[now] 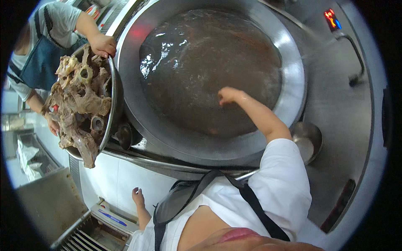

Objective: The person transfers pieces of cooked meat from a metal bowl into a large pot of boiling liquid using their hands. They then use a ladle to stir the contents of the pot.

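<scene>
My right hand (230,95) hangs over a very large steel pot (290,75), its fingers curled and nothing visible in them. Brownish, cloudy liquid (204,62) fills much of the pot, with light glinting on its left side. My left hand (138,197) is low at my side, away from the pot, with loosely bent fingers and no object seen in it. To the left, a steel basin (110,125) heaped with cooked meaty bones (81,100) tilts beside the pot rim. Another person's hands (102,45) hold that basin by its edge.
A steel bowl or ladle (306,142) rests right of the pot. Behind it is a steel counter (339,125) with a lit red display (332,19) and a curved dark handle or pipe (359,58). A slatted metal unit (84,238) stands low at left.
</scene>
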A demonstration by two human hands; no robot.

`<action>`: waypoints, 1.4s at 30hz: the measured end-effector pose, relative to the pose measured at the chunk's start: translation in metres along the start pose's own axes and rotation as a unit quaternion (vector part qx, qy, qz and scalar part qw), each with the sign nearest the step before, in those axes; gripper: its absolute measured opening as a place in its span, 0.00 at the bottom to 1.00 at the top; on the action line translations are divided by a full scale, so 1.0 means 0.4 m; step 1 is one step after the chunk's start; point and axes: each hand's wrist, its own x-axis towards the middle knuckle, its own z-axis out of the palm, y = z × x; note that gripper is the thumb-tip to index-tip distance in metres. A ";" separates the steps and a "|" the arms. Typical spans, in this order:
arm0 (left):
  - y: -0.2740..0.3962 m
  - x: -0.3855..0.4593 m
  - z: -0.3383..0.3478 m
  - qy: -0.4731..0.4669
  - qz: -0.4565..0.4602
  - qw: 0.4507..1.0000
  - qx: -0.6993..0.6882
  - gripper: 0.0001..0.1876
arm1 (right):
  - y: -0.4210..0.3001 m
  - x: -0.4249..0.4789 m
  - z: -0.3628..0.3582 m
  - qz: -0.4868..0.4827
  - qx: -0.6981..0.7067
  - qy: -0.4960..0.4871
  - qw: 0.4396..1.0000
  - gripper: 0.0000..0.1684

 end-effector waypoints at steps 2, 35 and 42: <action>-0.001 0.026 0.020 -0.045 -0.001 0.998 -0.044 0.12 | 0.043 -0.109 -0.037 0.000 0.285 0.172 0.943 0.23; -0.321 -0.159 0.195 -0.202 -0.025 0.969 -0.141 0.14 | 0.238 -1.111 -0.346 0.335 -0.285 0.638 0.632 0.11; -0.337 -0.082 0.217 -0.248 -0.014 0.951 -0.181 0.17 | 0.427 -1.253 -0.182 0.220 -0.304 0.638 0.673 0.14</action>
